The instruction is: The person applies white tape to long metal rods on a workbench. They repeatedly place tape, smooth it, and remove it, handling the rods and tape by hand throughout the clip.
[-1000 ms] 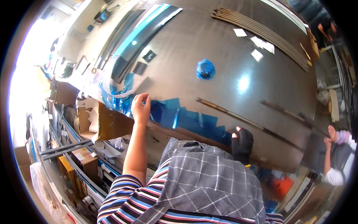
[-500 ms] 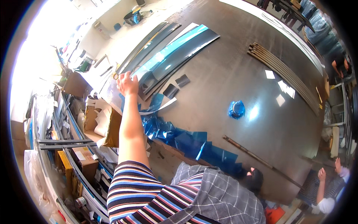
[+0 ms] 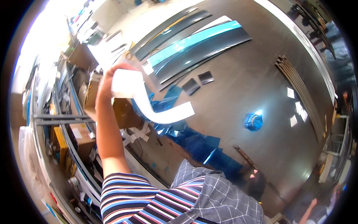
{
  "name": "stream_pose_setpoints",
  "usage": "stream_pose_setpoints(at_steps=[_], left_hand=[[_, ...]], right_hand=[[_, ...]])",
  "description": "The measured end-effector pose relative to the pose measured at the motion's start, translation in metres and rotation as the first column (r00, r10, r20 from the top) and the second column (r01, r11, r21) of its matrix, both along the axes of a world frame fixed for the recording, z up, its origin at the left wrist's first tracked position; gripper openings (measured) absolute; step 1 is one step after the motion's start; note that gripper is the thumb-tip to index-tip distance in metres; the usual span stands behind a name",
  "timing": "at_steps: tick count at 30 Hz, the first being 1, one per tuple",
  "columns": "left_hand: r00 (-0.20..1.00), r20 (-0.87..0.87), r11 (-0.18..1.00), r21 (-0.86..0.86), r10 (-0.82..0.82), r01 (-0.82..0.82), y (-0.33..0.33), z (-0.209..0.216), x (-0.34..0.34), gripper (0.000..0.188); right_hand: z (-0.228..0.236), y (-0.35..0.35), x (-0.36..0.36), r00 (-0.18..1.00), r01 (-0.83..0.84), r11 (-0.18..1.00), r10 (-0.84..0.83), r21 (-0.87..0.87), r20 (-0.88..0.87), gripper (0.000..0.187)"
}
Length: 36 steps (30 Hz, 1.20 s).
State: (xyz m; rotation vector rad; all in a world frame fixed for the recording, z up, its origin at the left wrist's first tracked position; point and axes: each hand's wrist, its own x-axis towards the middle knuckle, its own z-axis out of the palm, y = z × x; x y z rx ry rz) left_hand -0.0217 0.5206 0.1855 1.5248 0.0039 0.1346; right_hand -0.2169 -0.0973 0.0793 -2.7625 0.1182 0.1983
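Observation:
My left hand [image 3: 116, 71] is raised over the table's near left corner, closed on a long white strip [image 3: 143, 102], perhaps paper or backing, which curls down and to the right. Its fingers are partly behind the strip. Beyond it lie long dark glossy panels [image 3: 203, 52], one with bright blue film [image 3: 194, 38] along its top. My right hand [image 3: 256, 183], in a black glove with bare fingertips, is low at the table's near edge, close to a thin brown rod [image 3: 246, 155]. The sleeve and glove hide whether it grips anything.
Crumpled blue film [image 3: 194, 143] lines the near edge. Two small dark squares [image 3: 191, 86], a blue-wrapped roll [image 3: 253, 121], white squares [image 3: 300, 110] and a bundle of rods [image 3: 298, 89] lie on the table. A cardboard box [image 3: 125, 112] and shelving stand left; another person's arm [image 3: 309, 211] shows lower right.
My left hand has drawn back from the panels toward me and now holds the white strip up. The view has shifted left, so the table things appear further right.

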Motion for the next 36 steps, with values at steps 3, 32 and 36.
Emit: stream_pose_setpoints(at_steps=[3, 32, 36], left_hand=[[0.984, -0.039, 0.974, 0.155, 0.175, -0.167, 0.103, 0.034, -0.024, 0.019], [0.690, 0.071, 0.012, 0.993, 0.720, -0.115, 0.103, -0.203, 0.161, 0.053], [0.653, 0.354, -0.126, 0.921, 0.670, -0.369, 0.096, -0.202, 0.151, 0.037]], right_hand=[[-0.004, -0.001, 0.017, 0.997, -0.072, 0.997, 0.071, 0.025, 0.017, 0.030], [0.020, 0.010, 0.025, 0.975, 0.034, 0.995, -0.053, -0.090, -0.215, 0.029], [0.014, 0.019, 0.039, 0.989, 0.008, 1.000, -0.010, -0.014, -0.145, 0.027]])
